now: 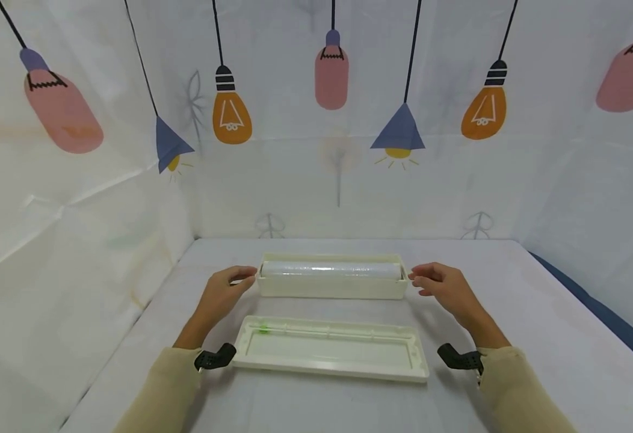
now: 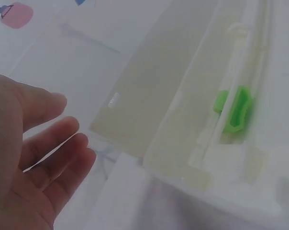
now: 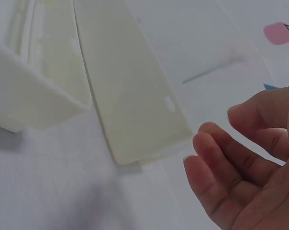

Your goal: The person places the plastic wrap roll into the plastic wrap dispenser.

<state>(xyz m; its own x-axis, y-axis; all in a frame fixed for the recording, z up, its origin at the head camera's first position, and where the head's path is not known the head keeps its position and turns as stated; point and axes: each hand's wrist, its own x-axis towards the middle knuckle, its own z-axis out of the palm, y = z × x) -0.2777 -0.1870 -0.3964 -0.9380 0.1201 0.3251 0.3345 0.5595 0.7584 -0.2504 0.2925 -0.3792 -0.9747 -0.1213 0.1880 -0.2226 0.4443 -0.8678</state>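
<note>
A pale cream plastic box (image 1: 333,288) stands on the table with a shiny roll of clear film (image 1: 330,269) lying inside it. At its left end is my left hand (image 1: 224,294), fingers loosely bent, fingertips close to the corner. My right hand (image 1: 446,288) is at the opposite end, thumb and fingers apart, with nothing between them. Nearer to me lies the long cream lid (image 1: 327,352), inner side up, slightly askew. A small green slider (image 2: 235,112) sits on its rail, toward the left end. Both wrist views show the hands beside the box's front wall, holding nothing.
A white cloth (image 1: 327,409) covers the table. White sheets printed with hanging lamps (image 1: 331,78) surround it at the back and sides. A dark blue strip (image 1: 598,307) runs along the right side. Each wrist wears a black strapped device (image 1: 460,358).
</note>
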